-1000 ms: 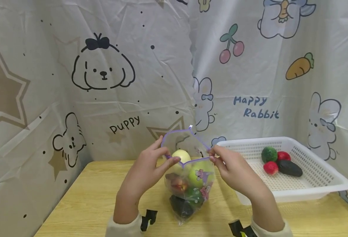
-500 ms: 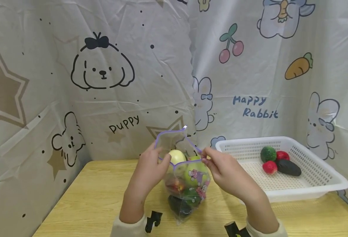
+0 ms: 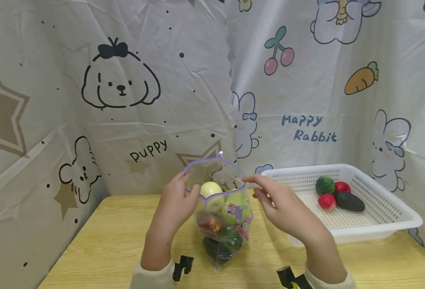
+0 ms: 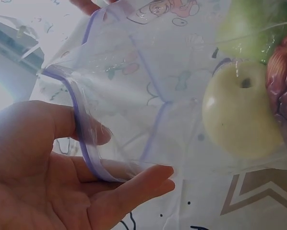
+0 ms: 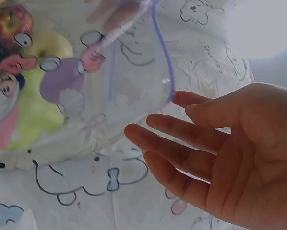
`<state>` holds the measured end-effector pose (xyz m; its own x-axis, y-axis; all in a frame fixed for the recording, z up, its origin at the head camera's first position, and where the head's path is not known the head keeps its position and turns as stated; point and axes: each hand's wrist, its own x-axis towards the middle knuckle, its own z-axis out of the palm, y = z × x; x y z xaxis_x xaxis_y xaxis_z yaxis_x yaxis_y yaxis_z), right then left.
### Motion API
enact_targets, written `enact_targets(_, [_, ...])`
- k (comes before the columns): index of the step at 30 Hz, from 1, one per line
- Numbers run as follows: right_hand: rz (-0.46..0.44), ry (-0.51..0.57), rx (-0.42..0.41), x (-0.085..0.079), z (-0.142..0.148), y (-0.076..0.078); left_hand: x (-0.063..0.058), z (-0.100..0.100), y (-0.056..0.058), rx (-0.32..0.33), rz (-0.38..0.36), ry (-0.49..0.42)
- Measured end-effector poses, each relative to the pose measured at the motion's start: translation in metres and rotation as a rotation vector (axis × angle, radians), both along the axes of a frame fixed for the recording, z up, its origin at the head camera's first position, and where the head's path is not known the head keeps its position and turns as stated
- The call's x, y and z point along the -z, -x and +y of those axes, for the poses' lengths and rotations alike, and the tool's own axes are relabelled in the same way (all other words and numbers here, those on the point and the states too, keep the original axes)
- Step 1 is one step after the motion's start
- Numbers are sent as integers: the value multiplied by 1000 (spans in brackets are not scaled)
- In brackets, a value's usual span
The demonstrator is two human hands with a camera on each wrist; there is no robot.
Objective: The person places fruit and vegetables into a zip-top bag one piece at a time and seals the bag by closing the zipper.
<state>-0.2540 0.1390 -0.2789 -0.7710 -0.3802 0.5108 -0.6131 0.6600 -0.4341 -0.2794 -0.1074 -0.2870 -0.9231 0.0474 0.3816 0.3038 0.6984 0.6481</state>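
A clear zip bag (image 3: 198, 218) with a purple rim and cartoon prints stands on the table, its mouth agape. Inside are a pale yellow apple (image 3: 211, 189), a green pear (image 3: 236, 200), a reddish fruit (image 3: 210, 225) and dark green produce (image 3: 216, 248). My left hand (image 3: 174, 204) is at the left side of the mouth; in the left wrist view its thumb and one finger show through the plastic, spread apart. My right hand (image 3: 281, 204) is beside the right rim, its index fingertip touching or very close to it, the other fingers loosely bent and holding nothing.
A white perforated basket (image 3: 389, 228) stands at the right of the wooden table (image 3: 100, 249). It holds a green round item (image 3: 324, 186), two red ones (image 3: 327, 201) and a long dark vegetable (image 3: 350, 201). A printed curtain (image 3: 144, 132) hangs behind.
My right thumb and finger have let go of the bag's rim. The left fingers have loosened from their pinch. Both hands and the bag shifted slightly left, and the mouth is rounder.
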Motion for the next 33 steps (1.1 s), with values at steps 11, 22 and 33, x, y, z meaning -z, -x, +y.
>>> enact_targets(11, [-147,-98,220,2,84,8,-5,-1,0,12,-6,-19])
enact_targets(22, [-335,-280,299,43,143,36,-3,4,-1,34,1,-21])
enact_targets(33, [-504,-435,131,-2,154,77,-8,4,-5,31,9,-5])
